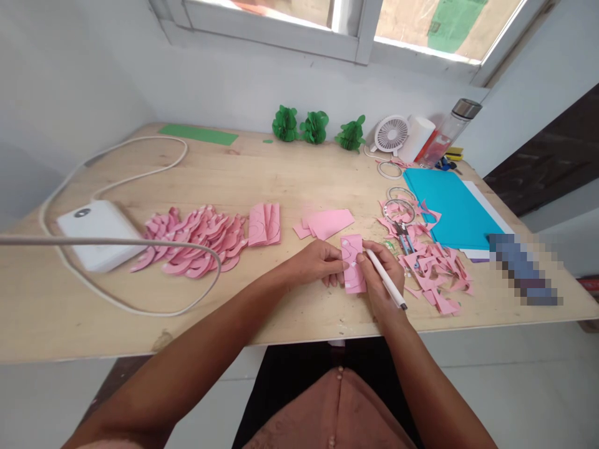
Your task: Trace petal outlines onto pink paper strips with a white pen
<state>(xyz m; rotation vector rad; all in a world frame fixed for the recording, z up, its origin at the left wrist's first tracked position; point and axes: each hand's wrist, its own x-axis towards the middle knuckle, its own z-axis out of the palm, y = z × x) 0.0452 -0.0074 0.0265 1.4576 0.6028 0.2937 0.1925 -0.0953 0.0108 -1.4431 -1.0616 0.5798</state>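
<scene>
My left hand (pixel 322 265) pinches the left edge of a folded pink paper piece (pixel 352 279) marked with curved pen lines. In my right hand (pixel 384 280) lies a white pen (pixel 386 279), its dark end pointing toward me, while the thumb presses on the paper's right side. Just beyond are blank pink paper strips (pixel 330 222). Folded pink pieces with drawn curves (pixel 264 224) stand to the left, beside a big pile of curved pink cutouts (pixel 199 240). Scissors (pixel 405 237) rest among pink scraps (pixel 440 271) at the right.
A white power bank (pixel 100 236) with a looping cable (pixel 140 310) occupies the left side. Green paper shapes (pixel 314 128) line the wall, near a small fan (pixel 392 134) and a bottle (pixel 449 134). Blue sheets (pixel 453 209) and tape rolls (pixel 399 212) lie to the right.
</scene>
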